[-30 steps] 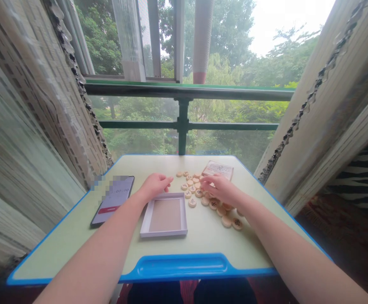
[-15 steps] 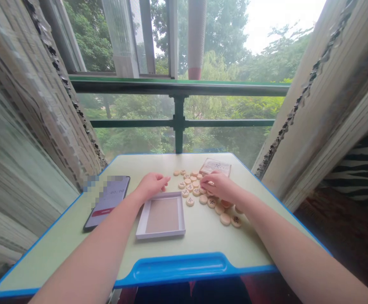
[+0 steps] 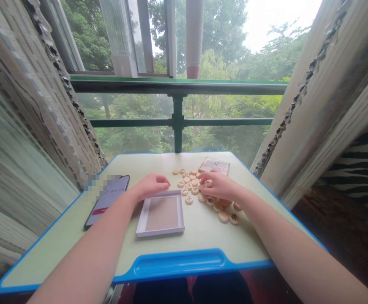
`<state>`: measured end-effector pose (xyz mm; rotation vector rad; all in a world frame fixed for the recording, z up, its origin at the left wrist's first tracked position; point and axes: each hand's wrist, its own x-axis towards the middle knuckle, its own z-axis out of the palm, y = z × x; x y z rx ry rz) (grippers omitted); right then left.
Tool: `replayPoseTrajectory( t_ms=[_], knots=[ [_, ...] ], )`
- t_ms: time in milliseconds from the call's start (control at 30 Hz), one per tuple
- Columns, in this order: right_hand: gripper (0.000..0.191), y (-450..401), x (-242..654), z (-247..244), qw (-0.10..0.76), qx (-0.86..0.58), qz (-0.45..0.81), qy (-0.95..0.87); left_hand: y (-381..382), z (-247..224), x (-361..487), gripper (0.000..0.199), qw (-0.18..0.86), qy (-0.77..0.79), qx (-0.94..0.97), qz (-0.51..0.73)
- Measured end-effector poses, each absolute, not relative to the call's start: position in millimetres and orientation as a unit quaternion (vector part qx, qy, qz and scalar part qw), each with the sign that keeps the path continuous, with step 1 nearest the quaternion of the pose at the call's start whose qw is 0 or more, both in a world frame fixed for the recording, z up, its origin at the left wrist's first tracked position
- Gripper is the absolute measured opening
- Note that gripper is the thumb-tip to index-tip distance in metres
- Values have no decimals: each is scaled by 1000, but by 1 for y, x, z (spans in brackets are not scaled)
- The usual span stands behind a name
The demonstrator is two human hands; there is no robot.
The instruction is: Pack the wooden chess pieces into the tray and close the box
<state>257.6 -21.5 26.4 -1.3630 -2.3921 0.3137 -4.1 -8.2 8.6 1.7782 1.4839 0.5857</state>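
Over the heap of round wooden Chinese chess pieces (image 3: pixel 189 199), my right hand (image 3: pixel 217 185) hovers low with its fingers apart. Its fingertips are among the pieces; whether they touch one is unclear. Some pieces show dark characters, others are blank side up. My left hand (image 3: pixel 152 185) is at the far edge of a shallow, open white box (image 3: pixel 142 223). Its fingers are curled in near the thumb, and nothing shows between them. The box has a brown bottom and no pieces in it.
Behind the pieces lies a printed box lid (image 3: pixel 220 164). A phone (image 3: pixel 107 204) with a timer display lies left of my left forearm. The pale table (image 3: pixel 76 249) has a blue rim and a blue front tray groove (image 3: pixel 180 261). Curtains (image 3: pixel 301 101) hang at both sides.
My right hand's fingers have spread from a tighter curl over the pieces. My left hand has turned slightly, its fingers curling more downward. The view has shifted a little.
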Motion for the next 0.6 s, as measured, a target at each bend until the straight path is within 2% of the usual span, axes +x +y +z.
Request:
replayPoseTrajectory(
  t_ms=[300, 467, 600],
  knots=[
    [12, -21, 259, 31, 190, -446, 96, -869, -12, 12, -6, 23, 389, 566, 702, 191],
    [15, -31, 260, 40, 133, -432, 127, -883, -12, 11, -3, 22, 381, 576, 697, 194],
    [11, -33, 259, 39, 123, -427, 123, -887, -11, 9, -3, 21, 372, 570, 705, 198]
  ],
)
